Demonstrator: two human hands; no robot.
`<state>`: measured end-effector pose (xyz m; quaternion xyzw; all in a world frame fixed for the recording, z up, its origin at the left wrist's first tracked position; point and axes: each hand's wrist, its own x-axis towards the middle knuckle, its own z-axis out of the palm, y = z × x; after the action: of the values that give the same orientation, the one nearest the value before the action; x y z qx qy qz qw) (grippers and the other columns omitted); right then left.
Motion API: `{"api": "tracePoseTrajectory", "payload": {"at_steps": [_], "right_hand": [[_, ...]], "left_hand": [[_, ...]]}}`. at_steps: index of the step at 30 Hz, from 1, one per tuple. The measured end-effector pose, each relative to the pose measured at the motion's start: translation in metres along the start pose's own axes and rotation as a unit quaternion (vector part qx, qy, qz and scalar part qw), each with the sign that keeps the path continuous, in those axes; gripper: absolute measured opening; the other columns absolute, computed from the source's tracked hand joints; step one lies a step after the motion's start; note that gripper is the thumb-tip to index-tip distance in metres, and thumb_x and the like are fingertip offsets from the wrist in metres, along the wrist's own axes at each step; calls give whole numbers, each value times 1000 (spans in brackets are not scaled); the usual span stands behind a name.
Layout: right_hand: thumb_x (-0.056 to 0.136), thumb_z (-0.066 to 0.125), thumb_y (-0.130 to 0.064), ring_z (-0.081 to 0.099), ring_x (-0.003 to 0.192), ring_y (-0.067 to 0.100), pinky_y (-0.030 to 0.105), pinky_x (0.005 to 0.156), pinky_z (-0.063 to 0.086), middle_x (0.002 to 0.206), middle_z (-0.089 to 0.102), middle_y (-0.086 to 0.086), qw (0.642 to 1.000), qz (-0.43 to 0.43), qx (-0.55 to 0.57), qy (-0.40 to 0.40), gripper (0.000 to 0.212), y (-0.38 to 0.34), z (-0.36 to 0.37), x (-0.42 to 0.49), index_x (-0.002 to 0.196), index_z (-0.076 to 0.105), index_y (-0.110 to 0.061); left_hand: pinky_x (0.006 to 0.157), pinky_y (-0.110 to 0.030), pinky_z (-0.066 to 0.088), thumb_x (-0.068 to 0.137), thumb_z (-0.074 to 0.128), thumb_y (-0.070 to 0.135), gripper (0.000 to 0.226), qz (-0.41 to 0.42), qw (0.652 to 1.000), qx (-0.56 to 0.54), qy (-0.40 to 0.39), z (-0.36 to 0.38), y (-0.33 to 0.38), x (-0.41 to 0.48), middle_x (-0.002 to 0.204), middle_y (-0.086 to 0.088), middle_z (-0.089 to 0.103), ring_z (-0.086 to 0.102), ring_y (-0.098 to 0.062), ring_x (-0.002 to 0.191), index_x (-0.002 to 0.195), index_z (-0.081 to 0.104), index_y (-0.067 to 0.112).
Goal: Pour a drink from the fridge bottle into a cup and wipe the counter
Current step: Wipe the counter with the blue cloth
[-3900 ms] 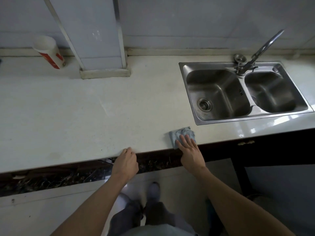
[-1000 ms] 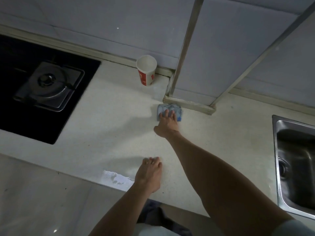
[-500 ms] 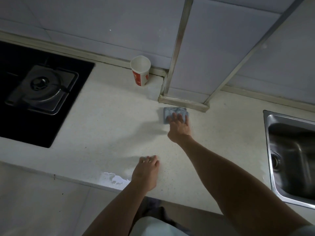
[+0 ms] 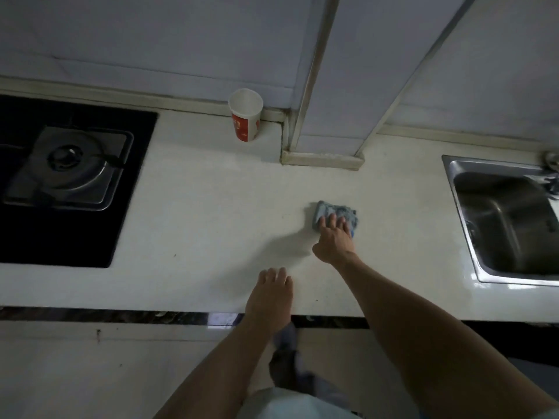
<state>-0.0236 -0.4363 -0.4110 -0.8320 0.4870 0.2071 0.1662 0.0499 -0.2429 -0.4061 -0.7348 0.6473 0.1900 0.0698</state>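
A crumpled blue-grey cloth point(image 4: 335, 210) is pressed onto the pale stone surface point(image 4: 196, 231) by the right hand point(image 4: 334, 240), fingers laid straight over it, left of the steel sink point(image 4: 499, 225). The left hand point(image 4: 270, 294) is rested flat at the near edge, holding nothing. The white-and-red paper cup point(image 4: 245, 117) is stood upright by the far wall, well apart. Wiping appears to be in hand: even pressure and overlapping strokes are advised, with the cup skirted so that nothing is tipped.
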Motion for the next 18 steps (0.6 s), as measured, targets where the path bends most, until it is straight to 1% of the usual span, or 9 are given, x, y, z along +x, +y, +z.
{"api": "tracePoseTrajectory", "payload": {"at_steps": [3,6,8,10,13,15,18], "right_hand": [[87,51,-24,-8,148,37,45,122,-2,162,-4,17,999,-29,-20,12,84,-31,23,-28,156,5,-12],[88,49,-23,-9,148,36,43,122,-2,162,-3,16,998,-61,-14,22,80,-58,45,-54,156,8,-12],[88,46,-18,-11,148,34,42,122,-2,163,-2,13,996,-77,7,36,77,-69,60,-72,156,10,-13],[86,45,-10,-11,148,33,42,122,-4,163,0,12,993,-93,14,66,77,-72,75,-92,155,13,-14],[85,42,-3,-9,149,30,38,121,-7,163,1,9,990,-104,12,91,77,-59,92,-118,156,14,-16],[85,42,-4,-7,150,26,37,121,-7,163,2,6,991,-91,4,94,77,-43,97,-131,156,16,-19],[84,45,-7,-1,150,25,38,122,-3,163,9,5,995,-11,12,97,77,-19,97,-144,154,20,-21]], "left_hand": [[115,-46,27,93,53,20,55,-15,1000,19,-13,5,-11,-29,148,-19,34,39,-36,131,142,38,0],[112,-43,30,94,51,22,53,-24,999,42,-7,10,-22,-54,143,-18,39,40,-33,127,141,38,1],[111,-44,31,94,50,21,51,-20,998,59,-9,15,-28,-66,141,-18,40,40,-34,126,140,40,2],[111,-45,31,93,51,20,51,-15,997,72,-28,18,-32,-74,140,-18,40,40,-36,126,140,40,3],[113,-45,30,93,52,18,52,-6,995,82,-47,25,-36,-81,143,-17,37,38,-36,129,141,39,3],[113,-44,30,92,50,18,52,-1,996,75,-44,27,-39,-84,144,-16,35,36,-36,131,141,40,4],[111,-42,32,91,48,15,51,5,997,55,-46,29,-44,-85,143,-14,35,36,-34,129,140,38,2]]}}
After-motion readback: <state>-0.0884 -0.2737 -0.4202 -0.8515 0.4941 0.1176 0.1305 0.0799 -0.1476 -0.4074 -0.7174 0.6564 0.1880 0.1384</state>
